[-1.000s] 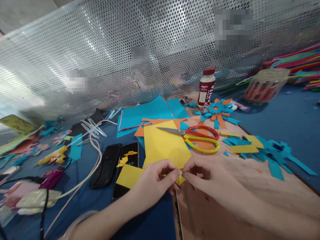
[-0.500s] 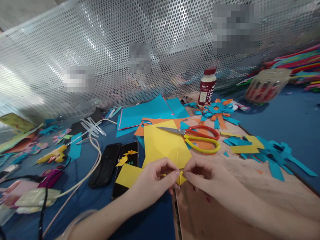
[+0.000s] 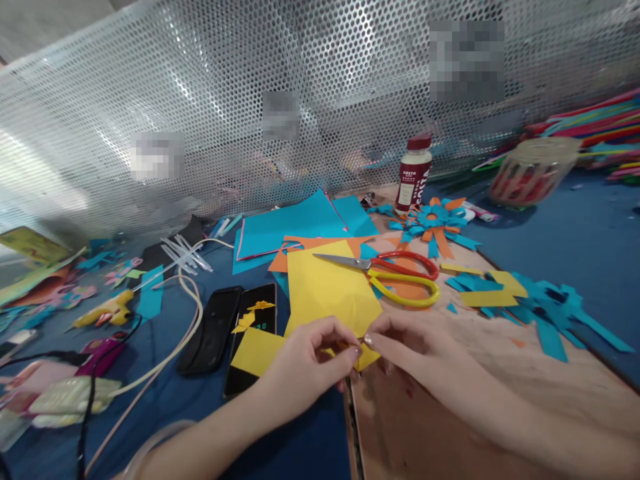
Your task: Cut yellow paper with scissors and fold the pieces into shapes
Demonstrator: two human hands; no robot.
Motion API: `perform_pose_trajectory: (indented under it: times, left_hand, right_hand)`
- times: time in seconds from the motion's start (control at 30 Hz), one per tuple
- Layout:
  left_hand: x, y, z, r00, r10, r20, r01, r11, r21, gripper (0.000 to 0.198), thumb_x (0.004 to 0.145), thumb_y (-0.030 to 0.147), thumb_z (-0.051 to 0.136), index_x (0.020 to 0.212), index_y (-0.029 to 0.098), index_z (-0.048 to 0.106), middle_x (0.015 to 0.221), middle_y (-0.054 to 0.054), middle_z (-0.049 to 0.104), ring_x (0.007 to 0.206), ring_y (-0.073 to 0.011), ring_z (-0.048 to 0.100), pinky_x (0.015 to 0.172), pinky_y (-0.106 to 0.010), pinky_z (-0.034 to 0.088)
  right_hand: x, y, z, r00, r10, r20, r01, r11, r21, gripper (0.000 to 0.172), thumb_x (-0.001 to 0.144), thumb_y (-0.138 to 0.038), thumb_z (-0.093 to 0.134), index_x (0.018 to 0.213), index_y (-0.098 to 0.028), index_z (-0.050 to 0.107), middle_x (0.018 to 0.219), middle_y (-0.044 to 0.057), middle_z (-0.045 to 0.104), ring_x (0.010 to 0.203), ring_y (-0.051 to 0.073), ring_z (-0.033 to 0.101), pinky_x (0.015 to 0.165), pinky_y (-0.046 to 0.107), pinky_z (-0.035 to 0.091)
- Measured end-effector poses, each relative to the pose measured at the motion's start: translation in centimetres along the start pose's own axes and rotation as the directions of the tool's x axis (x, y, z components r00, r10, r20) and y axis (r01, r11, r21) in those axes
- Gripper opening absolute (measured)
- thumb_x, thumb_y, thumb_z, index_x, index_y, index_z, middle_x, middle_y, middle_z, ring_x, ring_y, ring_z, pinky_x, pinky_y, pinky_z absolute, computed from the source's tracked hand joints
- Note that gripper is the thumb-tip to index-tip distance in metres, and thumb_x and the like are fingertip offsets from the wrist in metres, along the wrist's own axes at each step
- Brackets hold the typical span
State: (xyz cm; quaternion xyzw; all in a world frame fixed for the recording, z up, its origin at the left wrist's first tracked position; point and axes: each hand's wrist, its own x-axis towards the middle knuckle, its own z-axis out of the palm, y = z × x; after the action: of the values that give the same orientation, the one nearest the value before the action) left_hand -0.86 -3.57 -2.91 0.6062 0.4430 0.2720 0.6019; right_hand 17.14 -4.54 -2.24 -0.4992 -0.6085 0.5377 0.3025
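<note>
Between the fingertips of both hands is a small folded piece of yellow paper (image 3: 369, 358). My left hand (image 3: 320, 357) pinches its left side, and my right hand (image 3: 407, 347) pinches it from the right, thumbs almost meeting. Fingers cover much of the piece. Just beyond lies a larger yellow sheet (image 3: 325, 287). Scissors (image 3: 370, 263) with one red and one yellow handle rest across it. A smaller yellow sheet (image 3: 259, 352) sits by my left wrist, over a phone (image 3: 240, 383) that also carries small yellow cut-outs (image 3: 245, 323).
Blue sheets (image 3: 285, 223) lie behind. A bottle (image 3: 415, 175) and a blue-orange paper flower (image 3: 434, 219) stand at the back right, near a jar (image 3: 533, 172). Blue paper strips (image 3: 550, 310) spread to the right. At left are a second phone (image 3: 210, 330), a glue gun (image 3: 107, 310) and cables (image 3: 187, 330).
The fingers have shifted slightly on the small yellow paper, which now shows a wider flap below the right fingertips. Everything else on the table stays put.
</note>
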Motion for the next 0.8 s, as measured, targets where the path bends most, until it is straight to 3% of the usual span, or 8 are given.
perform_pose_trajectory:
  times: [0.2, 0.37, 0.63, 0.8]
  left_hand:
    - [-0.02, 0.02, 0.14, 1.0, -0.01, 0.001, 0.01, 1.0, 0.026, 0.013, 0.078, 0.026, 0.058, 0.084, 0.015, 0.054, 0.074, -0.001, 0.058, 0.063, -0.0104, 0.057, 0.063, -0.025, 0.046]
    - [0.28, 0.07, 0.13, 1.0, -0.003, -0.005, 0.002, 0.993, -0.116, 0.016, 0.074, 0.023, 0.063, 0.084, 0.016, 0.052, 0.076, 0.0, 0.059, 0.064, -0.0095, 0.057, 0.065, -0.025, 0.045]
    - [0.21, 0.5, -0.02, 1.0, -0.016, -0.023, 0.016, 1.0, -0.008, 0.018, 0.074, 0.026, 0.063, 0.083, 0.016, 0.052, 0.075, -0.001, 0.06, 0.066, -0.0099, 0.053, 0.062, -0.022, 0.039]
    - [0.19, 0.55, 0.0, 1.0, -0.013, -0.022, 0.013, 0.999, -0.038, 0.017, 0.075, 0.025, 0.063, 0.083, 0.015, 0.051, 0.078, -0.002, 0.061, 0.069, -0.0109, 0.055, 0.065, -0.023, 0.04]
  right_hand:
    - [0.32, 0.64, 0.21, 0.996, -0.086, -0.026, 0.081, 0.988, -0.134, 0.024, 0.084, -0.039, 0.049, 0.073, -0.02, 0.058, 0.068, 0.0, 0.058, 0.058, 0.011, 0.049, 0.05, 0.023, 0.038]
    - [0.33, 0.76, 0.03, 0.996, -0.078, -0.042, 0.073, 0.99, -0.124, 0.024, 0.085, -0.039, 0.047, 0.074, -0.02, 0.057, 0.068, -0.001, 0.057, 0.054, 0.01, 0.048, 0.049, 0.023, 0.039]
    - [0.66, 0.71, -0.12, 0.985, -0.167, -0.042, 0.16, 0.977, -0.142, 0.019, 0.084, -0.033, 0.05, 0.074, -0.019, 0.058, 0.07, -0.001, 0.058, 0.063, 0.01, 0.05, 0.055, 0.021, 0.041]
    - [0.65, 0.72, -0.03, 0.994, -0.109, -0.012, 0.108, 0.99, -0.09, 0.016, 0.083, -0.032, 0.052, 0.078, -0.02, 0.06, 0.071, -0.002, 0.059, 0.059, 0.009, 0.05, 0.053, 0.022, 0.04]
